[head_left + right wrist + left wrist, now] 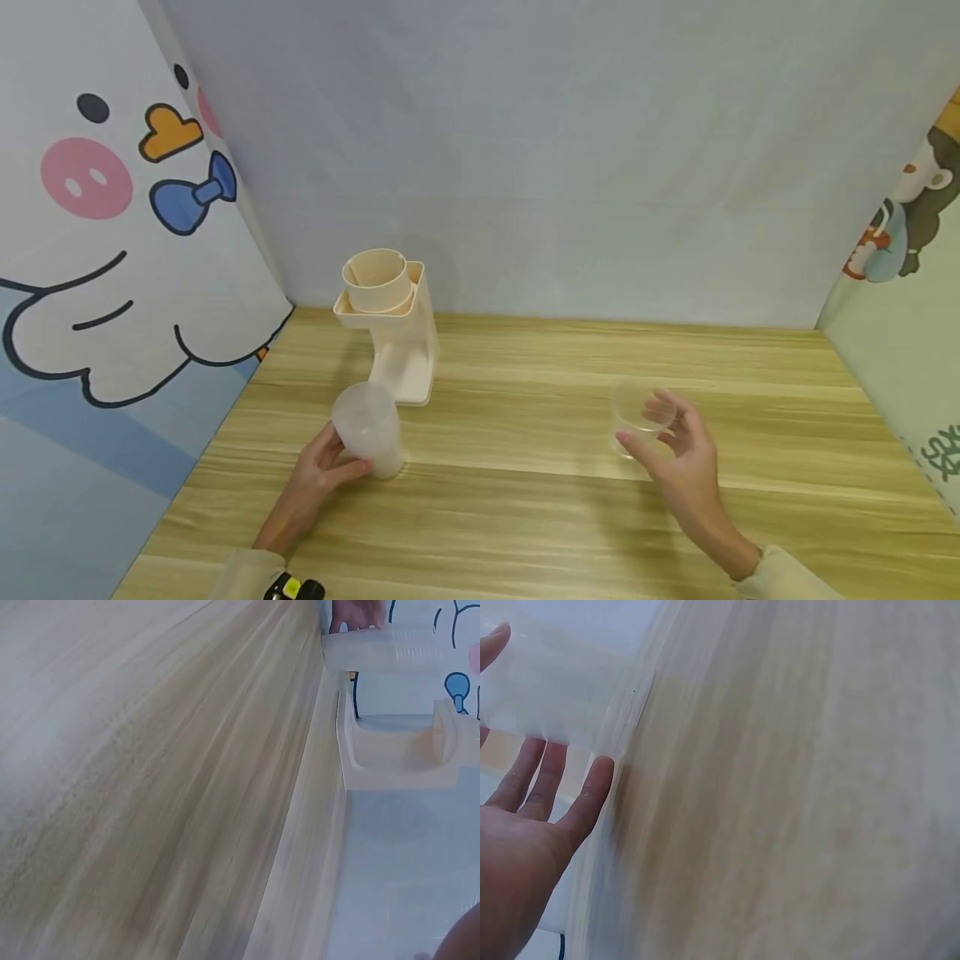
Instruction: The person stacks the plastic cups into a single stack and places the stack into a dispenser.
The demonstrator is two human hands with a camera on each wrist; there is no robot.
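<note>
My left hand [322,471] holds a frosted, see-through plastic cup [384,446] low by its side, thumb on the near side and fingers on the far side. The right wrist view shows the same tall cup [360,652] upright on the table, with ridges round its upper part. In the left wrist view several fingertips of the left hand [532,817] touch its wall. Farther right, my right hand [682,458] grips a short clear cup [626,421] between thumb and fingers. Behind the left cup stands a cream plastic stand [408,358] with a round collar on top.
The wood-grain table [510,517] runs between both hands and up to a pale curtain [562,167] at the back. A cartoon-printed cloth [172,283] hangs along the left side. Another printed panel [892,350] borders the right.
</note>
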